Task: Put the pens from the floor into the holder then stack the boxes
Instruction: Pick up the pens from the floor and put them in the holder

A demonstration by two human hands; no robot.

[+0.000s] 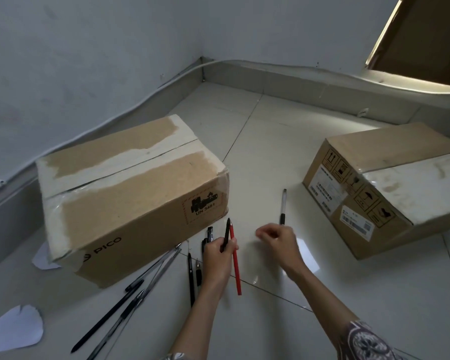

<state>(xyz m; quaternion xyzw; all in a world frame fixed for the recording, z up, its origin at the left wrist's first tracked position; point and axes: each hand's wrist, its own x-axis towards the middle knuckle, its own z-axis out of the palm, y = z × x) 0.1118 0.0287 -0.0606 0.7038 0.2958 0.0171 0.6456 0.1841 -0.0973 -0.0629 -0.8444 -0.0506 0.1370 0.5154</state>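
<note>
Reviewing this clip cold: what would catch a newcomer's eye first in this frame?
Probably the left hand at centre, gripping a red pen and a black pen together above the tiled floor. Next, the two cardboard boxes: the PICO box on the left and the labelled box on the right, apart and unstacked. More pens lie scattered at lower left.

I observe both forearms extended forward and low, the left hand [220,252] with fingers curled in a grip, the right hand [279,239] just beside it, knuckles up, fingers loosely curled and holding nothing.
</note>
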